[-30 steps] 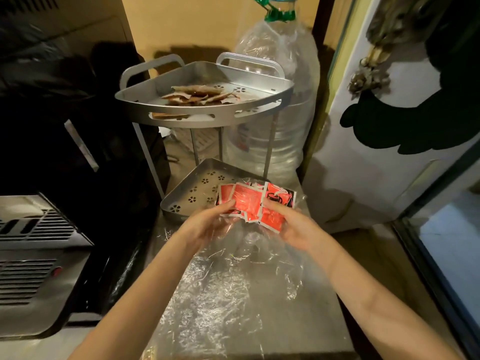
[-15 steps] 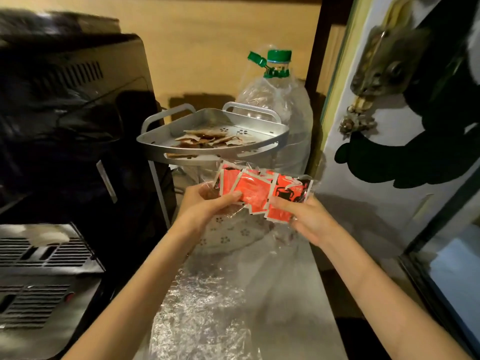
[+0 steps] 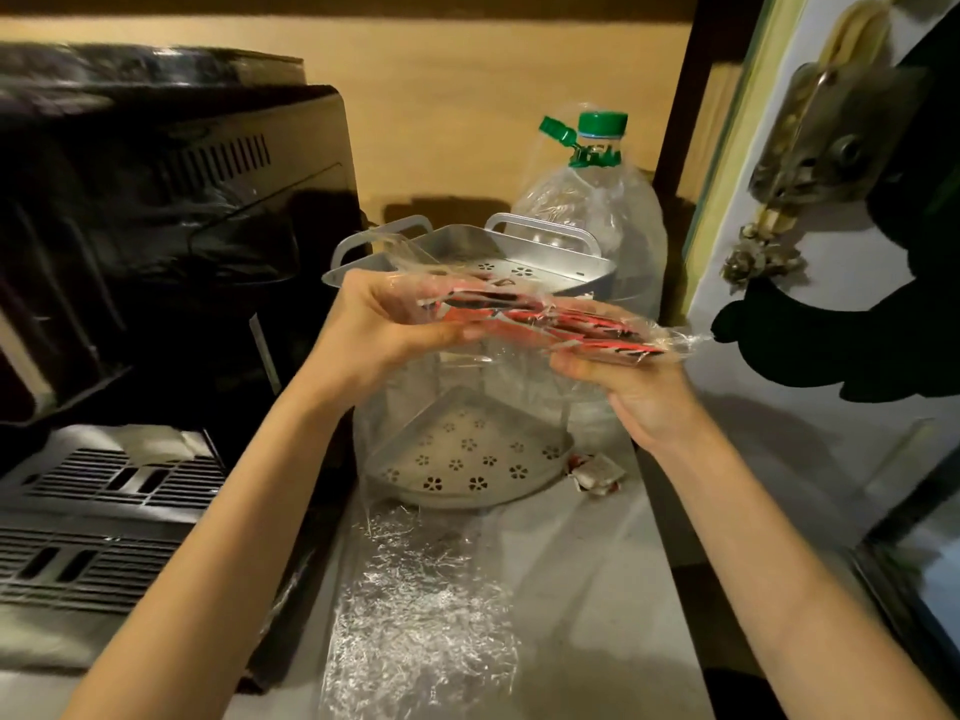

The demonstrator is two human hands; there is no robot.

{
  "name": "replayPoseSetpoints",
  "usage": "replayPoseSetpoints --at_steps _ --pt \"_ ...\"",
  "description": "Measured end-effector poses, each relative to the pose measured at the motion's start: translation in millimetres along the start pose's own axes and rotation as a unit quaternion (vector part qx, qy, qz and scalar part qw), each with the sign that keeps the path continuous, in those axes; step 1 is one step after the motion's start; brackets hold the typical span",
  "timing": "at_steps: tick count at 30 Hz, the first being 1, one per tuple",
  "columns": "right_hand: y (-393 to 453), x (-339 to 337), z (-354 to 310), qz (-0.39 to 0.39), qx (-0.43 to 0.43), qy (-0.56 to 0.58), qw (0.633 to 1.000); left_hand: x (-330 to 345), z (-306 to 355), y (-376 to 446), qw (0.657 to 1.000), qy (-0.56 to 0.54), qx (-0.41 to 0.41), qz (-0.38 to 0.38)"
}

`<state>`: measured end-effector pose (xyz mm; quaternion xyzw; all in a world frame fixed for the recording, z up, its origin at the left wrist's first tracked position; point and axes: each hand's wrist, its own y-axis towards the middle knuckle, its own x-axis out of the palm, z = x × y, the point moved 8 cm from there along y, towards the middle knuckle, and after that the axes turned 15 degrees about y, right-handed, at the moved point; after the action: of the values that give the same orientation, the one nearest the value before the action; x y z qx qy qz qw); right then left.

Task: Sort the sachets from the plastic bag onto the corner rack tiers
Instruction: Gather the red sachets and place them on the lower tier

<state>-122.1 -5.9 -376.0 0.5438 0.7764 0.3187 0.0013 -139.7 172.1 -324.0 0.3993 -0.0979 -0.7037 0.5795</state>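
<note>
Raised since half a second ago, the fan of red-and-white foil sachets, wrapped in the clear crinkled plastic bag, has tipped from upright to nearly flat at the level of the silver perforated corner rack's upper tier. In the head view, the left hand pinches the bundle's left end and the right hand grips its right end from beneath. One loose sachet lies on the counter just beside the bare lower tier. Whether anything lies on the upper tier is hidden behind the bundle. Sorting looks barely begun: most red sachets remain bagged.
</note>
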Motion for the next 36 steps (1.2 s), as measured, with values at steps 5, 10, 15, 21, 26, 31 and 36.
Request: replayPoseSetpoints --at_steps 5,10,15,21,26,31,36 --pt "-6 -3 17 -0.029 -0.011 -0.012 0.999 1 -12 -10 0.998 0.058 0.011 -0.013" --pt "-10 -24 50 -0.019 0.012 -0.056 0.998 12 -45 -20 0.990 0.139 -0.016 0.008" --pt "-12 -46 62 0.029 0.010 -0.094 0.995 24 -52 -14 0.959 0.281 0.018 0.043" --pt "-9 -63 43 0.062 -0.035 -0.125 0.990 44 -53 -17 0.912 0.360 0.143 0.134" --pt "-12 -77 52 0.086 -0.016 -0.122 0.989 61 -62 -29 0.845 0.434 0.228 0.214" --pt "-13 -93 98 0.107 0.053 -0.156 0.981 66 -109 -40 0.865 0.447 0.120 0.191" --pt "4 -102 149 0.156 0.167 -0.090 0.969 53 -180 -47 0.947 0.203 -0.190 0.158"
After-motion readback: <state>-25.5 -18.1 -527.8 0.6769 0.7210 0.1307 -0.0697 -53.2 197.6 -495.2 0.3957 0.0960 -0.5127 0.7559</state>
